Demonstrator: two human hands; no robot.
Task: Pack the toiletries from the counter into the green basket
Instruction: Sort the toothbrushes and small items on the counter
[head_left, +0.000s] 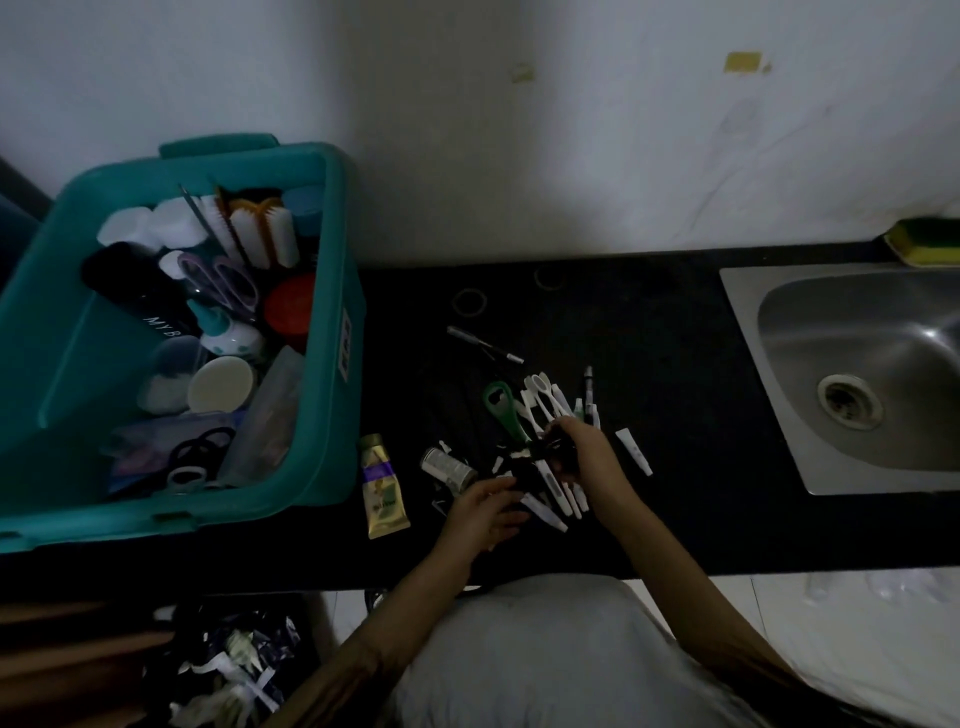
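Black counter (649, 322) runs along a white wall (519, 130), with one steel sink (852, 332) at the right of the frame and one yellow-green sponge (922, 248) behind it. One green basket (337, 270) sits at the left, already crowded with bottles, brushes, scissors and hair ties. At the centre lies a pile of toiletries (545, 410), mostly thin white sticks and small tubes too tangled to count. The right hand (584, 452) reaches into the pile with its fingers curled round a small black item (553, 448), which is too dark to make out. The left hand (483, 512) lies palm down at the pile's lower edge, fingers nearly straight and touching the dark pieces there, gripping nothing that can be seen. Left of the hands are one gold tube (383, 488) and one silver can (448, 467); above them are one green bottle opener (501, 410), one pen (483, 344) and two thin rings (469, 301).
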